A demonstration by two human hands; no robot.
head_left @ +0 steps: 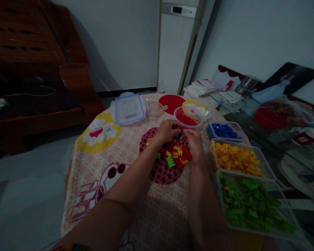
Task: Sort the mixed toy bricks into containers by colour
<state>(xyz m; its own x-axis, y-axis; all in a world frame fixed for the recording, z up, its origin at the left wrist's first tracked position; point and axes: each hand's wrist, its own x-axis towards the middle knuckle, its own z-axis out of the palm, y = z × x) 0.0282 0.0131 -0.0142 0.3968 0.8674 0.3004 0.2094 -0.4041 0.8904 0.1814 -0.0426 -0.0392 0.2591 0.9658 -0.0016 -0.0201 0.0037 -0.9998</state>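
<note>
1. Left hand (pixel 167 130) and right hand (pixel 194 143) meet at the far edge of a mixed pile of bricks (pixel 174 153) on the cloth-covered table (pixel 102 164). Fingertips of both hands point at each other, nearly touching.
2. Left fingers are curled inward over the pile's far-left edge; whether they pinch a brick cannot be told, the grip is hidden by the knuckles.
3. Right fingers are bent and closed toward the left hand; a small dark piece may sit between the two hands, but it is too small and dim to confirm.
4. Key relation: the pile lies directly below and toward the person from both sets of fingertips, between the two wrists. The right hand rests along its right side, touching it; the left hand is at its far-left corner.
5. A green brick (pixel 170 161) lies at the pile's near edge, clear of both hands.
6. Sorted tubs stand to the right: red bricks (pixel 186 120) just beyond the hands, blue bricks (pixel 224 130), yellow bricks (pixel 235 158), green bricks (pixel 251 205). All are nearer the right hand.
7. A lidded box (pixel 129 108) sits far left, well apart.
</note>
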